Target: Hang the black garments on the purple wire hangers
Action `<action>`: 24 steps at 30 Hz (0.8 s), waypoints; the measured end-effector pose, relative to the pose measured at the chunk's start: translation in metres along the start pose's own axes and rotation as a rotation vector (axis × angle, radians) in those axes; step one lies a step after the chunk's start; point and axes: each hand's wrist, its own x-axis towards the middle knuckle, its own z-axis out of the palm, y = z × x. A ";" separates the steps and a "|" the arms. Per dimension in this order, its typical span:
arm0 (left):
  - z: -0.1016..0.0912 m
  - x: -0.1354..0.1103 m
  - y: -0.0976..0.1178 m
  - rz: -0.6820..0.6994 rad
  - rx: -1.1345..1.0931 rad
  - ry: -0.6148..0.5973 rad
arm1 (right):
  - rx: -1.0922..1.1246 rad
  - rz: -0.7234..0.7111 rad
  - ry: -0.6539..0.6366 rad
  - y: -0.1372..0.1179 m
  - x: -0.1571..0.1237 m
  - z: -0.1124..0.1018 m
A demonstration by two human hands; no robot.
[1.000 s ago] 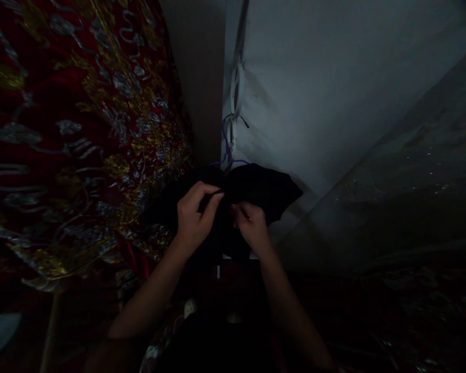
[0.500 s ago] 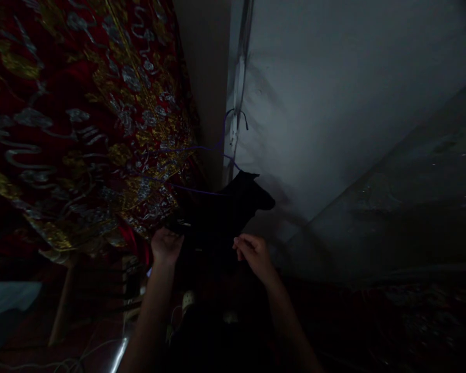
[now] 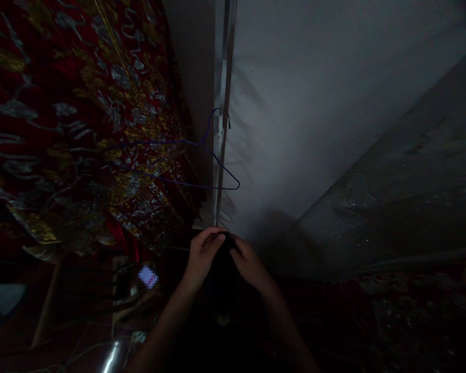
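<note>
My left hand (image 3: 202,256) and my right hand (image 3: 248,261) meet low in the middle, both closed on a black garment (image 3: 225,280) that hangs down between my forearms and is hard to make out in the dark. Above them a thin purple wire hanger (image 3: 186,163) hangs bare from a hook on the white wall (image 3: 314,103).
A red cloth embroidered in gold and silver (image 3: 81,119) hangs at the left. A sheer dark fabric (image 3: 404,197) slopes down at the right. Below left lie a small white tag (image 3: 147,276), cables and dim clutter on the floor.
The black garment has come off the purple hanger, which now hangs bare. Both hands have dropped and come together with the garment gathered between them.
</note>
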 end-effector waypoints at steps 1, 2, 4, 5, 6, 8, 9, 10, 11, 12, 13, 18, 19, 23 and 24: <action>-0.004 0.001 0.000 0.055 0.058 0.011 | 0.010 0.013 -0.020 -0.003 0.003 -0.004; -0.010 0.002 -0.001 0.089 0.104 -0.013 | 0.019 0.019 -0.049 -0.006 0.006 -0.009; -0.025 0.002 -0.004 0.041 0.160 -0.159 | 0.026 -0.010 -0.099 -0.014 0.015 -0.016; -0.033 0.001 -0.007 -0.038 0.183 -0.278 | 0.020 -0.046 -0.099 -0.020 0.021 -0.019; -0.040 -0.001 -0.010 -0.125 0.213 -0.414 | 0.008 -0.092 -0.078 -0.025 0.028 -0.020; -0.055 -0.005 -0.017 -0.229 0.321 -0.646 | -0.018 -0.193 0.020 -0.036 0.047 -0.020; -0.063 -0.006 -0.021 -0.231 0.395 -0.705 | -0.021 -0.239 0.092 -0.040 0.058 -0.019; -0.070 -0.006 -0.022 -0.208 0.470 -0.718 | -0.019 -0.277 0.167 -0.042 0.071 -0.016; -0.078 -0.006 -0.023 -0.173 0.536 -0.688 | -0.016 -0.304 0.232 -0.042 0.086 -0.013; -0.086 -0.005 -0.021 -0.144 0.589 -0.641 | -0.013 -0.312 0.281 -0.041 0.101 -0.009; -0.094 -0.003 -0.017 -0.126 0.623 -0.591 | -0.013 -0.294 0.303 -0.037 0.115 -0.005; -0.141 0.014 0.021 -0.145 0.472 -0.441 | -0.106 -0.051 0.253 -0.008 0.157 0.003; -0.150 0.019 0.028 -0.172 0.424 -0.414 | -0.147 -0.033 0.314 -0.004 0.156 -0.001; -0.179 0.042 0.045 -0.296 0.360 -0.305 | -0.322 -0.106 0.649 -0.002 0.125 -0.033; -0.182 0.050 0.048 -0.300 0.355 -0.285 | -0.361 -0.129 0.690 -0.006 0.115 -0.042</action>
